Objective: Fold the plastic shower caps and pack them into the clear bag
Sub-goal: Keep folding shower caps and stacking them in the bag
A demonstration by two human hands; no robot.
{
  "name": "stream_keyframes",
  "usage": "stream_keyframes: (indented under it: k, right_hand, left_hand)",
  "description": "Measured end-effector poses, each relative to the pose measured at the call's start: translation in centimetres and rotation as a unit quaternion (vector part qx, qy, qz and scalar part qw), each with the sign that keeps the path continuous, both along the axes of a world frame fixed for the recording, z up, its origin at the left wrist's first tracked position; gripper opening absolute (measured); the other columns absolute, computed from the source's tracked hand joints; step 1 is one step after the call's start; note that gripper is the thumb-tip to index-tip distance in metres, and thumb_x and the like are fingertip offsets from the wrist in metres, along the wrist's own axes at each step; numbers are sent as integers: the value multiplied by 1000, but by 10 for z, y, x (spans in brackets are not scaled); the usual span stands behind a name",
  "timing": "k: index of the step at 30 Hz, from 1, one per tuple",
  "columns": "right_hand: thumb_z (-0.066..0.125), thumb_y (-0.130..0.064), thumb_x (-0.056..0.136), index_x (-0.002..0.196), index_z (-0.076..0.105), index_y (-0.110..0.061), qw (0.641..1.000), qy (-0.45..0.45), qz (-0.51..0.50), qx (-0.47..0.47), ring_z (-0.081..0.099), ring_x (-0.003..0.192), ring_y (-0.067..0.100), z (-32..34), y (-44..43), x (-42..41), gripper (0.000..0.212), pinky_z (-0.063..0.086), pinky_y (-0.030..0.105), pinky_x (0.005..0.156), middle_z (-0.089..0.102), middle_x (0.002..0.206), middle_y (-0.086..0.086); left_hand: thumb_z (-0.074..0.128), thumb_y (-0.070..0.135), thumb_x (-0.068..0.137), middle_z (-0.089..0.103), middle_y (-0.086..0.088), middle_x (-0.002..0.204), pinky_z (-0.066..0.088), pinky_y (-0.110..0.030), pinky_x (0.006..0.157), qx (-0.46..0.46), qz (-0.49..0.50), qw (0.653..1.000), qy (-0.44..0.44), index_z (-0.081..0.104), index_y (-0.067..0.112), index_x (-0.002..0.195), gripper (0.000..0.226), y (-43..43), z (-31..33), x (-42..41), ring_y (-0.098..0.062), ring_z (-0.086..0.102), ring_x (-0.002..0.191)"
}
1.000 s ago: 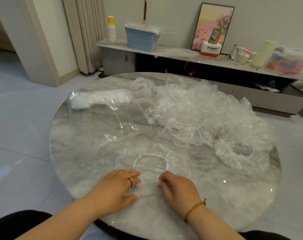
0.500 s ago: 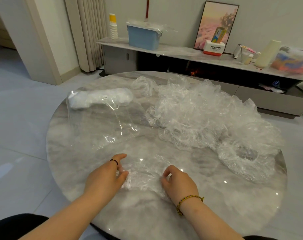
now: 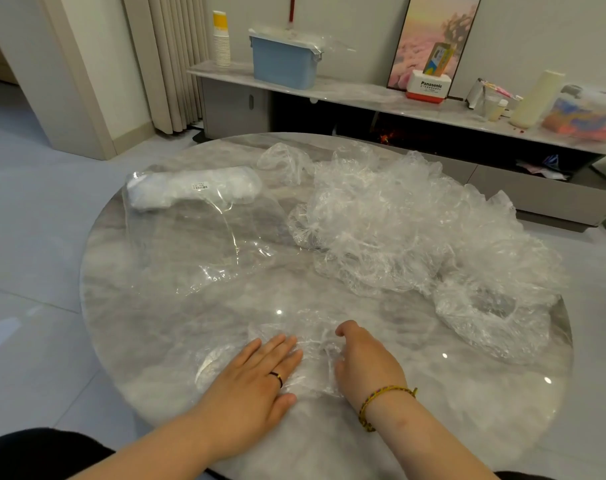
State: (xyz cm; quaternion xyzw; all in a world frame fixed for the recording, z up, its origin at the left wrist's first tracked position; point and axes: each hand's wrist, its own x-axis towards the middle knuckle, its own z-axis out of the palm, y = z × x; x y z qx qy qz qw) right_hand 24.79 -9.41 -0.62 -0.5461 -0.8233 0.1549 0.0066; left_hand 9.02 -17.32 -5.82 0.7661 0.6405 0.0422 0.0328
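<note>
A clear shower cap, partly folded, lies near the front edge of the round marble table. My left hand presses flat on its left part with straight fingers. My right hand has its fingers curled into the cap's right side and grips the plastic. A big heap of loose shower caps covers the right half of the table. The clear bag lies at the left, with a white roll of folded caps in its far end.
One more open cap lies near the table's right edge. Behind the table runs a low shelf with a blue box, stacked cups, a framed picture and a Panasonic box. Tiled floor surrounds the table.
The cap that lay spread out before me has been folded in toward the middle. My left hand went from gathering its edge to lying flat on it. My right hand stayed curled on it.
</note>
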Motion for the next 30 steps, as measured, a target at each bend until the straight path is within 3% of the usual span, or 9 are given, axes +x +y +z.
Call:
stream_keyframes:
  k: [4,7,10,15,19,22,25,27,30]
  right_hand:
    - [38,-14,75,106,48,-20,963,106,92,229,47,105,18,-26,-19,-6,34,37,27,97,69,103,3]
    - [3,-25,99,117,44,-17,974,43,133,177,40,117,14,-42,-29,-7,46,13,26,107,63,119,1]
    - [-4,-39,98,120,42,-17,982,-24,125,142,34,126,14,-49,-27,-2,56,11,25,107,62,122,-3]
    - [0,-48,97,123,42,-15,980,-50,148,120,-9,143,13,-62,-20,4,59,11,28,108,60,124,-2]
    - [-6,-58,92,128,47,-13,975,-99,195,32,22,139,12,-40,-20,8,78,5,25,110,52,134,0]
    - [7,-82,69,146,22,-13,946,-76,296,107,-1,137,4,-18,-10,13,105,-5,19,110,-3,148,-4]
    - [41,-54,57,102,65,-26,970,-12,236,53,63,106,11,-12,-11,13,58,45,15,86,61,124,1]
    - [48,-41,47,70,70,-33,967,-2,237,94,69,79,5,-14,-12,6,34,51,12,64,72,96,-9]
    - [69,-30,37,55,71,-28,965,0,232,125,68,64,3,-15,-10,-4,18,48,11,52,72,81,-12]
  left_hand:
    - [1,43,98,61,6,123,11,-27,108,14,1,1000,5,42,18,126,55,-2,-6,-1,-8,38,122]
    - [1,45,98,61,5,123,9,-27,108,45,11,999,27,39,15,126,56,-2,-9,-1,-17,25,135]
    - [4,47,98,59,3,126,11,-28,109,102,19,993,50,45,13,126,60,0,-18,-4,-12,-3,143]
    - [4,48,98,63,-1,121,10,-28,108,105,-1,993,58,65,14,115,72,3,-17,-5,-18,31,131]
    - [6,58,95,62,1,122,12,-26,106,50,-1,998,37,55,17,122,69,1,-9,-13,-9,39,120]
    - [4,64,91,61,5,124,12,-25,107,14,5,999,47,43,19,125,69,1,-6,-23,-7,38,121]
    - [1,69,87,60,8,125,11,-24,107,8,12,998,60,43,21,126,75,1,-3,-29,-6,37,122]
    - [1,71,85,60,7,124,12,-24,106,10,10,998,61,54,23,123,81,2,1,-27,-7,41,122]
    - [1,72,83,63,7,121,15,-23,103,11,12,999,45,67,23,113,87,1,8,-24,-7,57,115]
